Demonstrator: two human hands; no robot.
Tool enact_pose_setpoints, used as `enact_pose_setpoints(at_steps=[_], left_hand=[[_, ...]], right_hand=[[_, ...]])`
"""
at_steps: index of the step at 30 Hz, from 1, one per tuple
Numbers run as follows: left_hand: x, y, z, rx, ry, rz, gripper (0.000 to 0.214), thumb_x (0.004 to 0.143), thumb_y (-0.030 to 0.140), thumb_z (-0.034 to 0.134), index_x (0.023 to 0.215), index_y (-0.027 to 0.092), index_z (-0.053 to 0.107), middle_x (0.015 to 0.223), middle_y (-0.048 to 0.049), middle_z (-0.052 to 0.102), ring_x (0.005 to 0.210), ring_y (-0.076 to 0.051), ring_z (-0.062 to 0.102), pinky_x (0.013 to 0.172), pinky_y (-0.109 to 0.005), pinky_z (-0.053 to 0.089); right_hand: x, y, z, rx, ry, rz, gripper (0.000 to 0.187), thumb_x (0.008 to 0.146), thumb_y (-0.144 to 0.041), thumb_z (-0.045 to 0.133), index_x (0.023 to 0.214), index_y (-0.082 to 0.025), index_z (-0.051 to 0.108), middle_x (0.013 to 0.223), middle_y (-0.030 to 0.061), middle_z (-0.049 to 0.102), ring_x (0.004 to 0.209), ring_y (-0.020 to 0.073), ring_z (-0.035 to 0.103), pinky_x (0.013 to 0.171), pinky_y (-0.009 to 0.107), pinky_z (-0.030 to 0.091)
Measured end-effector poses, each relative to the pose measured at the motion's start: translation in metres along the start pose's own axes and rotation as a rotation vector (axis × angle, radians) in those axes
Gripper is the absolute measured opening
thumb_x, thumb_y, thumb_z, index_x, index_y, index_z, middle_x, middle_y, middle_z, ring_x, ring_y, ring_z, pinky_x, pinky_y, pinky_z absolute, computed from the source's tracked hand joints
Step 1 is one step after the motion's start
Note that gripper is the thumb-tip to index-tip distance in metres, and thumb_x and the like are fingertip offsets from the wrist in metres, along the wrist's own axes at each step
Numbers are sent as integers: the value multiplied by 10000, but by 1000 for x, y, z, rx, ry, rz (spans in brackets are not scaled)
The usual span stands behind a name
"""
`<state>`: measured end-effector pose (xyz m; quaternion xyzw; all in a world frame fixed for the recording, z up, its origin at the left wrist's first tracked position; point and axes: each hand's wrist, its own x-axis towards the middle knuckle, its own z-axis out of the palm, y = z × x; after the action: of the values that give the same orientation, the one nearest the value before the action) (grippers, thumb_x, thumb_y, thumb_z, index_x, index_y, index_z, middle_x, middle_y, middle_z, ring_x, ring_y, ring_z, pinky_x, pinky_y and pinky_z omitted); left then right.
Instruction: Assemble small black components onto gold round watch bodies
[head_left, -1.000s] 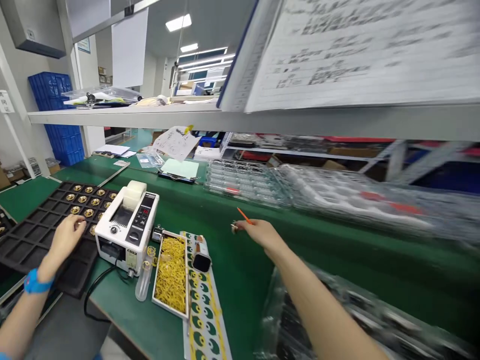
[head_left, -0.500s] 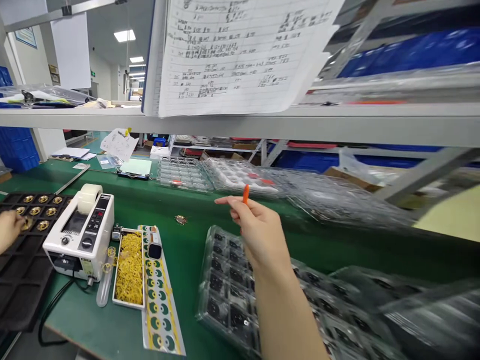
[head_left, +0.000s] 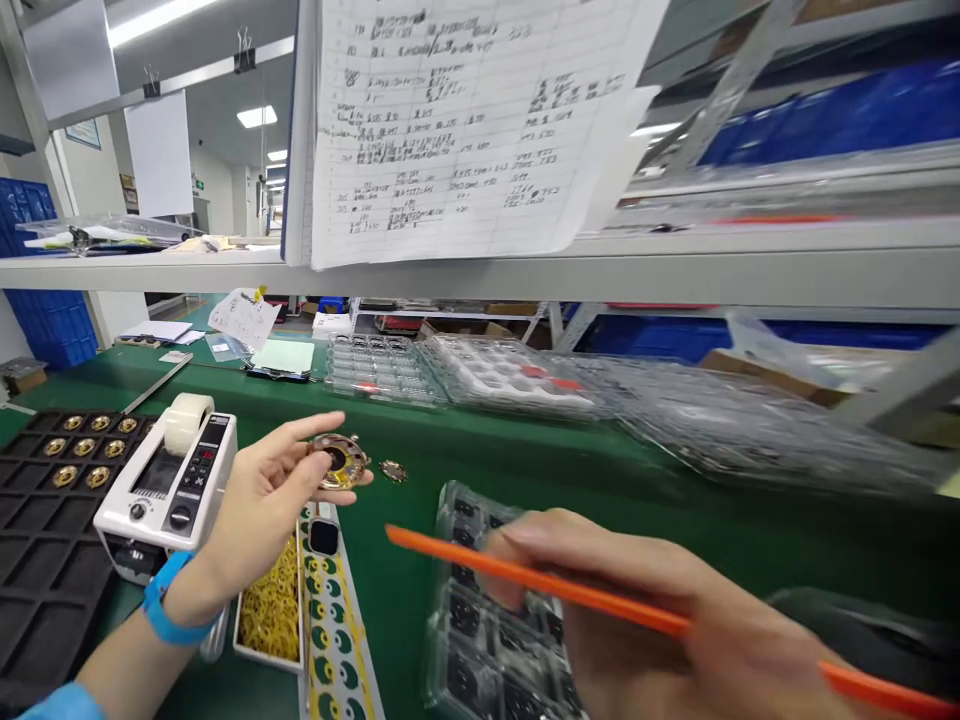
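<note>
My left hand (head_left: 259, 490), with a blue band at the wrist, grips a round gold watch case (head_left: 339, 462) by its edges between thumb and fingers. The case has a dark centre and a small knob on its rim. My right hand (head_left: 637, 600), blurred and close to the camera, is closed around a thin orange stick (head_left: 525, 578) whose pointed end faces left. Just right of the watch case, a small round metal piece (head_left: 393, 470) lies on the green table. Beneath the right hand is a clear plastic tray (head_left: 442, 640) of dark round parts.
At left lies a black compartment tray (head_left: 45, 560) with several gold cases. Beside it stand a white tape dispenser (head_left: 169, 490) and a box of yellow rings (head_left: 268, 610). A sticker sheet (head_left: 337, 640) carries a small square-faced device (head_left: 324, 537). Clear trays (head_left: 510, 375) line the back under a shelf (head_left: 480, 280).
My left hand has moved right from the black tray and now holds a gold watch case in front of me. My right hand has come down and closer, the orange stick now pointing left.
</note>
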<state>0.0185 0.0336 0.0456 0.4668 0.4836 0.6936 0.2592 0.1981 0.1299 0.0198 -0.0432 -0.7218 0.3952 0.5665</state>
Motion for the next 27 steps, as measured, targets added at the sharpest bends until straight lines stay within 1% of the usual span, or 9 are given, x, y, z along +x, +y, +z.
enact_pose_setpoints(at_steps=[2, 5, 10, 12, 15, 18, 22, 24, 27], left_hand=[[8, -4, 1, -151, 10, -42, 276, 895, 293, 640, 1150, 195, 681, 929, -51, 769, 864, -226, 761, 777, -333, 639], [11, -9, 2, -248, 15, -29, 283, 902, 271, 636, 1175, 202, 665, 1022, -71, 774, 986, -251, 742, 844, -343, 616], [8, -16, -2, -252, -46, 30, 268, 935, 224, 570, 1192, 239, 648, 1171, -68, 742, 1107, -254, 696, 909, -352, 585], [8, -17, -5, -243, -63, 38, 263, 947, 218, 554, 1191, 252, 645, 1188, -61, 737, 1120, -247, 689, 916, -347, 581], [9, -15, -9, -246, -74, 46, 257, 950, 215, 550, 1184, 262, 643, 1174, -54, 745, 1116, -242, 692, 904, -341, 585], [9, -12, -11, -269, -61, 46, 256, 937, 217, 560, 1175, 256, 648, 1151, -57, 754, 1087, -245, 707, 890, -342, 592], [9, -8, -10, -307, -21, 5, 261, 904, 176, 569, 1146, 221, 655, 1069, -64, 779, 1024, -240, 733, 842, -316, 600], [10, -6, -9, -326, 4, -25, 259, 881, 155, 574, 1123, 202, 655, 1040, -69, 786, 996, -241, 743, 805, -303, 603], [12, -5, -8, -363, 46, -66, 254, 845, 147, 597, 1092, 177, 648, 1008, -79, 792, 962, -247, 752, 777, -298, 597]], right_hand=[[8, -2, 9, 20, 31, -16, 257, 986, -346, 487, 983, -290, 738, 805, 57, 706, 674, 203, 641, 611, 322, 540], [18, 4, 24, -36, 38, 12, 136, 931, -293, 605, 898, -267, 734, 766, 42, 716, 661, 187, 678, 609, 283, 578], [17, 21, 38, -53, 59, 15, 110, 913, -256, 626, 874, -249, 728, 766, 32, 720, 647, 166, 703, 603, 237, 594], [17, 22, 40, -11, 57, 32, 107, 908, -245, 630, 878, -252, 733, 758, 31, 723, 646, 166, 704, 592, 234, 598], [20, 21, 41, 19, 6, 36, 130, 904, -216, 621, 885, -245, 746, 768, 47, 736, 654, 184, 706, 582, 267, 606], [25, 22, 37, -6, -100, -99, 205, 889, -125, 603, 936, -254, 754, 813, 55, 757, 714, 206, 724, 637, 303, 615], [27, 26, 29, -69, -291, -325, 431, 834, 17, 583, 1123, -275, 716, 950, 63, 765, 816, 193, 732, 689, 275, 610], [27, 29, 26, -132, -344, -388, 522, 806, 59, 580, 1194, -274, 683, 1002, 68, 759, 882, 192, 726, 735, 275, 609], [29, 31, 25, -220, -386, -474, 557, 797, 66, 583, 1248, -253, 652, 1012, 75, 759, 936, 202, 719, 790, 294, 607]])
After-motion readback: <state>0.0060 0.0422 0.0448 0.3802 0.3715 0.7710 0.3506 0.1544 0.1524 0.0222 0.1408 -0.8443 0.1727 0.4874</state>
